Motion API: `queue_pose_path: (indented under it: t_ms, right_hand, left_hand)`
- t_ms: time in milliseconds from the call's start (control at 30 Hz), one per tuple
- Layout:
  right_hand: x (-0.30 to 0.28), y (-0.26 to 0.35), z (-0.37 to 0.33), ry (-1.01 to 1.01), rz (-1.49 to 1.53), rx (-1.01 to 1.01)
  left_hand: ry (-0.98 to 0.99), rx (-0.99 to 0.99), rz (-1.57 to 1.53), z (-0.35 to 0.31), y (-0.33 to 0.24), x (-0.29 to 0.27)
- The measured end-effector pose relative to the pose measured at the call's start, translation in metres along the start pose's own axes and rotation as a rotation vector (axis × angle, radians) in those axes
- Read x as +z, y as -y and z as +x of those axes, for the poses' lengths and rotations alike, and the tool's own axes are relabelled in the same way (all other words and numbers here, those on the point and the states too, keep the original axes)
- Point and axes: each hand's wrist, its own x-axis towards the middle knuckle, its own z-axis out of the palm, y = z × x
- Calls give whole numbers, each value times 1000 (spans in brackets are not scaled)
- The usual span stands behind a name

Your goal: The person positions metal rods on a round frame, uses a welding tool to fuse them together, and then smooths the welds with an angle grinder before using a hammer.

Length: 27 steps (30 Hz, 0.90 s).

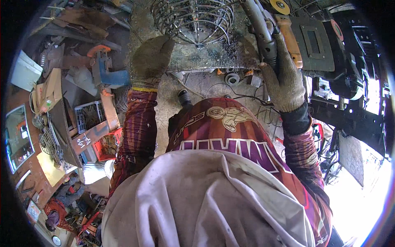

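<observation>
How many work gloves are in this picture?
2: one on the left hand, beside the wire cage; one on the right hand, around the grey tool. Others may be hidden.

At 12 o'clock the metal wire frame [199,44] is glinting along its smooth, rounded bars, while the table [193,62] beneath is showing a rough, gritty top. At 11 o'clock the left glove [150,61] is looking matt, its knitted cloth soiled; at 2 o'clock the right glove [289,88] is showing similar dull knit. The grey tool [259,22] at 1 o'clock is softly reflecting light off smooth metal. At 10 o'clock the blue painted metal piece [117,77] is appearing scuffed. At 6 o'clock pale cloth [197,185] is creasing, smooth and matt.
</observation>
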Motion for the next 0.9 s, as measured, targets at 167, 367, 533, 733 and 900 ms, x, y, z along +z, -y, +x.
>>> queue_pose_path:
  t_ms: [167,367,533,733,900]
  right_hand:
    - [-2,7,0,-56,-111,-132]
    - [-5,-7,-4,-161,-749,-659]
    - [3,-5,-10,-92,19,26]
    - [0,-16,-10,-52,349,186]
    - [-7,3,-10,-14,253,250]
  left_hand:
    - [-6,51,20,4,4,0]
    - [-14,89,46,0,5,-4]
    - [-8,107,53,2,9,1]
    - [-2,130,66,4,11,3]
    - [10,157,85,0,15,6]
